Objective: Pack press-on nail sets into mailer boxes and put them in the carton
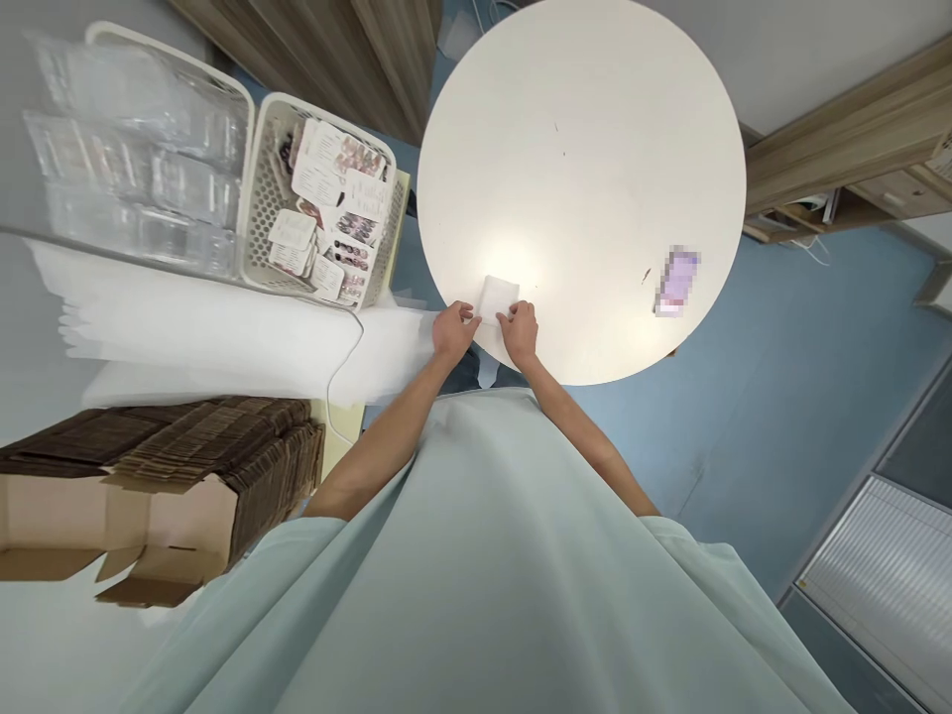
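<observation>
A small, flat white bundle [497, 297], which looks like folded foam wrap, lies at the near edge of the round white table. A loose strip of the same white sheet [487, 371] hangs below the table edge. My left hand [453, 329] grips the bundle's left near corner, its thumb and fingers closed there. At the right side my right hand [520, 327] pinches the bundle with curled fingers. Whatever may lie inside the folds is hidden.
The round table [595, 129] carries a blurred purple phone-like item [676, 282] at the right. To the left stand a white basket [257, 198] of carded items, clear plastic packs [134, 169], a stack of white sheets [223, 332] and brown cardboard boxes [185, 526]. A cable [344, 367] crosses the sheets.
</observation>
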`<action>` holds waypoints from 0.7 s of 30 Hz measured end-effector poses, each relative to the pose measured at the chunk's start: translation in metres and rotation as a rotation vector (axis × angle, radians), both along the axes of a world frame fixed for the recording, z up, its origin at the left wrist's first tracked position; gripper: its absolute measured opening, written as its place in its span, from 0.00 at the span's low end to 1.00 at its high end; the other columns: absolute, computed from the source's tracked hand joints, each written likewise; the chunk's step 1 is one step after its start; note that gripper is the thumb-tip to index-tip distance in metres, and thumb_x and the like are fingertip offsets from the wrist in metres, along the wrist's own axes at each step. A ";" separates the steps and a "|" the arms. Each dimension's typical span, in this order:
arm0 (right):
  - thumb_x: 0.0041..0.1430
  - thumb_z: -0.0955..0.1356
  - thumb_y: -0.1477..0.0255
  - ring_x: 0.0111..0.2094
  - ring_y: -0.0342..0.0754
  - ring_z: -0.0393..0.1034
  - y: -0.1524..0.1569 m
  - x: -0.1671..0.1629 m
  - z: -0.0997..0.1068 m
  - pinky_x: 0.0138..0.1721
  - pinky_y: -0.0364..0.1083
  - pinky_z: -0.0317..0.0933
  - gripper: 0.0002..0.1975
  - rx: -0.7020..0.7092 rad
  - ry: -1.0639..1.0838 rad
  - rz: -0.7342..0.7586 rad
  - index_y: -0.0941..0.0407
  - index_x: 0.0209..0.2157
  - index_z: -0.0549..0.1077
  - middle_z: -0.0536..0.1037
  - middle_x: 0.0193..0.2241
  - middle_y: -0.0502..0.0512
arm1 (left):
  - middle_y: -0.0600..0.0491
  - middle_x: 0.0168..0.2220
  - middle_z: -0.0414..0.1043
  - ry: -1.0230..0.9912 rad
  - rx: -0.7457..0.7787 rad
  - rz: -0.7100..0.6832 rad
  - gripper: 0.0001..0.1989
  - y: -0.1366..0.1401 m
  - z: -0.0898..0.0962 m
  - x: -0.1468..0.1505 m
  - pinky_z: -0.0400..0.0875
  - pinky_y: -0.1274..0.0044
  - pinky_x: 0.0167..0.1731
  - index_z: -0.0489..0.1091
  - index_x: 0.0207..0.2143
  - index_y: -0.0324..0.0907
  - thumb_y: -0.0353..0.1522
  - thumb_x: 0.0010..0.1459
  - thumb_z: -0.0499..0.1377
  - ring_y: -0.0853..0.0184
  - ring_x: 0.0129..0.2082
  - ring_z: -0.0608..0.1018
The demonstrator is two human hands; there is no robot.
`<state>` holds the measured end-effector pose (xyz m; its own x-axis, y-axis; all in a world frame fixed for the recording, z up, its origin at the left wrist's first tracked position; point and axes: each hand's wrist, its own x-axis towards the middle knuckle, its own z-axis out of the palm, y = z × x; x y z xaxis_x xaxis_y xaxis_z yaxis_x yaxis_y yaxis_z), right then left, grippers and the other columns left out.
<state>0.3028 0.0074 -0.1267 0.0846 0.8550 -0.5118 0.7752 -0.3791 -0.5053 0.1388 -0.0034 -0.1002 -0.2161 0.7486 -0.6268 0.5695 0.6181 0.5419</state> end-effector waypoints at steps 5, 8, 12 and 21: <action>0.76 0.69 0.72 0.47 0.54 0.77 0.014 -0.041 0.000 0.53 0.54 0.74 0.05 -0.021 0.055 0.034 0.54 0.50 0.72 0.74 0.56 0.63 | 0.46 0.55 0.87 0.040 -0.016 0.012 0.16 -0.001 0.006 -0.031 0.76 0.65 0.61 0.79 0.57 0.45 0.34 0.69 0.65 0.55 0.57 0.85; 0.75 0.70 0.73 0.45 0.53 0.76 0.018 -0.046 0.002 0.53 0.53 0.72 0.05 -0.020 0.109 0.035 0.55 0.49 0.73 0.74 0.55 0.62 | 0.44 0.59 0.86 0.052 -0.053 -0.017 0.19 -0.001 0.010 -0.036 0.76 0.65 0.62 0.80 0.60 0.42 0.33 0.69 0.65 0.54 0.58 0.84; 0.75 0.72 0.71 0.45 0.53 0.76 0.018 -0.033 0.012 0.55 0.54 0.71 0.07 -0.023 0.149 0.092 0.55 0.51 0.75 0.76 0.56 0.64 | 0.44 0.59 0.86 0.072 0.005 -0.030 0.22 -0.006 0.015 -0.030 0.77 0.63 0.62 0.80 0.61 0.41 0.27 0.66 0.61 0.53 0.56 0.85; 0.73 0.70 0.69 0.40 0.49 0.79 -0.013 0.027 0.037 0.53 0.52 0.74 0.08 0.019 0.329 -0.017 0.54 0.50 0.77 0.82 0.55 0.62 | 0.45 0.50 0.86 0.079 0.149 0.094 0.25 -0.040 0.046 0.007 0.77 0.65 0.62 0.80 0.60 0.39 0.23 0.63 0.57 0.56 0.53 0.86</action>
<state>0.3303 -0.0059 -0.0896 -0.0686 0.8645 -0.4979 0.5631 -0.3784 -0.7347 0.1459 -0.0436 -0.0540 -0.3339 0.8059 -0.4889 0.5574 0.5871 0.5870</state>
